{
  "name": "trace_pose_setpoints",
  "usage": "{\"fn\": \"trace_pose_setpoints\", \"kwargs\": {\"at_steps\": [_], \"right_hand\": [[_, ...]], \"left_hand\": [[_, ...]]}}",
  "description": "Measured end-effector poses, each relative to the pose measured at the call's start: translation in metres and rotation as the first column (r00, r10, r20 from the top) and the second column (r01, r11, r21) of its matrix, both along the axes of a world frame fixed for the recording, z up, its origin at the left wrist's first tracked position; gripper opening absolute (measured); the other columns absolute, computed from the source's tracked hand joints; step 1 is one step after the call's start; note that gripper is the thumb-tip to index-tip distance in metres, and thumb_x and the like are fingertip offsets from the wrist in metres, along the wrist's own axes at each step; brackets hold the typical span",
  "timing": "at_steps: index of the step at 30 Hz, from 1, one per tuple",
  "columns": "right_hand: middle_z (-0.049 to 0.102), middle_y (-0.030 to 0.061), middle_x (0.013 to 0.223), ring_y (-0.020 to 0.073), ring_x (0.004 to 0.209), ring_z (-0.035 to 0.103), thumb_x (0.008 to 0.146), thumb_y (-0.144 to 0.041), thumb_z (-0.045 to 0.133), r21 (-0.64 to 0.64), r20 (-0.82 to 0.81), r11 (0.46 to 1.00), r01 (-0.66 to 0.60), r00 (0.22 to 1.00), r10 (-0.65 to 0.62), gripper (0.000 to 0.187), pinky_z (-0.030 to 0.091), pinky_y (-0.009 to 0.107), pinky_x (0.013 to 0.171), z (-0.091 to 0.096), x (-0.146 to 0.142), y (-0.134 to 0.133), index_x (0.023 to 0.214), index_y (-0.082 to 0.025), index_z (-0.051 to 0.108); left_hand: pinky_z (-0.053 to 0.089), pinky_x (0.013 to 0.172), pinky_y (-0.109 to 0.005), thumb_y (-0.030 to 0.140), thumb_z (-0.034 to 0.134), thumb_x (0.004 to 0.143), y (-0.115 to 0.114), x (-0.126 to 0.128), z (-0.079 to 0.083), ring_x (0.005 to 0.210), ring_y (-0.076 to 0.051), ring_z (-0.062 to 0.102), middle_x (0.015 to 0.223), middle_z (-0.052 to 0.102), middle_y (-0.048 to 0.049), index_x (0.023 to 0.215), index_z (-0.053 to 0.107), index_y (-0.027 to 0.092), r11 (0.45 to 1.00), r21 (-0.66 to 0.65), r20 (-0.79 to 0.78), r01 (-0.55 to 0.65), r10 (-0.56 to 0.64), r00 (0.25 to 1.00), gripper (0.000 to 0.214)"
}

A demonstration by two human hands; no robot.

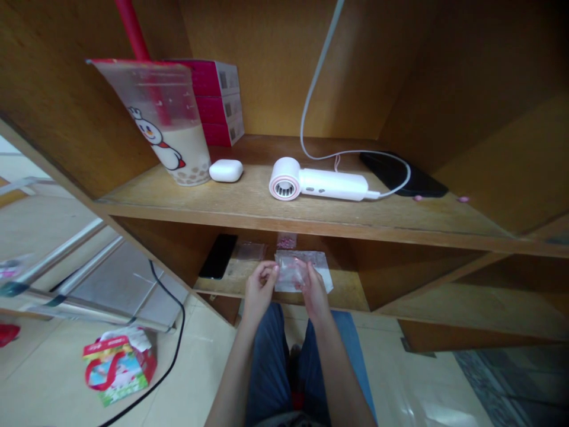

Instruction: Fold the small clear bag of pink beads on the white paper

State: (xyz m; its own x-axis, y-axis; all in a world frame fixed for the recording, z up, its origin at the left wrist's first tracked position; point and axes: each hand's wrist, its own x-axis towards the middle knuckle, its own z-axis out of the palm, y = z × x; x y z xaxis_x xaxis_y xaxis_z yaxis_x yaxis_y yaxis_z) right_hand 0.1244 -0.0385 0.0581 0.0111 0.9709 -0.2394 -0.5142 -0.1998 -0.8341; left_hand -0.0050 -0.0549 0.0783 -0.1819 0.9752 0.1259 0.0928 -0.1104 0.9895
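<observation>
Two bare hands work at one small, clear, crinkly plastic bag (290, 274), with a white paper sheet (323, 267) behind it. The bag looks light, soft and slippery, so its edges seem the surest hold. The left hand (261, 290) curls its fingers (268, 271), pinching the bag's left side; the right hand (315, 295) presses its fingers (302, 274) together against the bag's face. The bag hangs just over the front edge of a low wooden shelf (344, 292) — near a small pink-filled packet (287, 241) and a black smartphone (217, 256).
</observation>
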Motion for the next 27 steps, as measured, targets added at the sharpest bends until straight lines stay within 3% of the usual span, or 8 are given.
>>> {"fn": "trace_pose_setpoints", "kwargs": {"at_steps": [7, 11, 15, 21, 27], "right_hand": [[0.066, -0.0004, 0.085, 0.0085, 0.062, 0.054, 0.079, -0.048, 0.048, -0.097, -0.239, 0.992, -0.083, 0.969, 0.058, 0.033, 0.038, 0.017, 0.048, -0.012, -0.017, 0.009, 0.098, -0.026, 0.064], [0.065, -0.0007, 0.081, 0.0061, 0.053, 0.051, 0.079, -0.044, 0.05, -0.098, -0.297, 0.99, -0.101, 0.952, 0.068, 0.032, 0.035, 0.015, 0.041, -0.016, -0.021, 0.012, 0.1, -0.025, 0.063], [0.064, -0.0027, 0.074, 0.005, 0.045, 0.048, 0.078, -0.041, 0.052, -0.106, -0.366, 0.99, -0.098, 0.929, 0.053, 0.028, 0.033, 0.015, 0.036, -0.017, -0.023, 0.012, 0.098, -0.024, 0.062], [0.068, 0.0013, 0.088, 0.0129, 0.071, 0.062, 0.08, -0.039, 0.05, -0.101, -0.411, 0.985, -0.137, 0.908, 0.085, 0.028, 0.047, 0.022, 0.055, -0.016, -0.027, 0.008, 0.1, -0.023, 0.061], [0.067, 0.0007, 0.078, 0.0107, 0.057, 0.058, 0.076, -0.04, 0.054, -0.196, -0.374, 0.975, -0.105, 0.927, 0.024, 0.023, 0.041, 0.019, 0.045, -0.017, -0.028, 0.005, 0.086, -0.021, 0.064]], "left_hand": [[0.045, 0.07, -0.023, 0.033, 0.052, 0.08, -0.01, -0.013, 0.014, 0.07, -0.012, 0.06, 0.073, 0.064, -0.0005, 0.093, 0.055, 0.017, 0.994, 0.103, -0.181, -0.039, 0.057, 0.982, 0.021], [0.045, 0.073, -0.024, 0.031, 0.052, 0.08, -0.013, -0.013, 0.014, 0.075, -0.012, 0.06, 0.081, 0.064, -0.0019, 0.092, 0.057, 0.018, 0.988, 0.154, -0.283, 0.006, 0.039, 0.958, 0.018], [0.046, 0.075, -0.025, 0.028, 0.051, 0.081, -0.013, -0.008, 0.011, 0.079, -0.013, 0.06, 0.087, 0.064, -0.0034, 0.097, 0.055, 0.019, 0.976, 0.214, -0.292, -0.032, 0.095, 0.952, 0.019], [0.045, 0.075, -0.027, 0.028, 0.05, 0.082, -0.014, -0.005, 0.013, 0.081, -0.014, 0.058, 0.087, 0.063, -0.0043, 0.094, 0.059, 0.02, 0.966, 0.258, -0.423, 0.025, 0.09, 0.902, 0.018], [0.045, 0.07, -0.025, 0.03, 0.051, 0.08, -0.013, -0.004, 0.016, 0.07, -0.013, 0.057, 0.076, 0.062, -0.0013, 0.101, 0.054, 0.02, 0.972, 0.227, -0.448, -0.062, 0.161, 0.88, 0.024]]}}
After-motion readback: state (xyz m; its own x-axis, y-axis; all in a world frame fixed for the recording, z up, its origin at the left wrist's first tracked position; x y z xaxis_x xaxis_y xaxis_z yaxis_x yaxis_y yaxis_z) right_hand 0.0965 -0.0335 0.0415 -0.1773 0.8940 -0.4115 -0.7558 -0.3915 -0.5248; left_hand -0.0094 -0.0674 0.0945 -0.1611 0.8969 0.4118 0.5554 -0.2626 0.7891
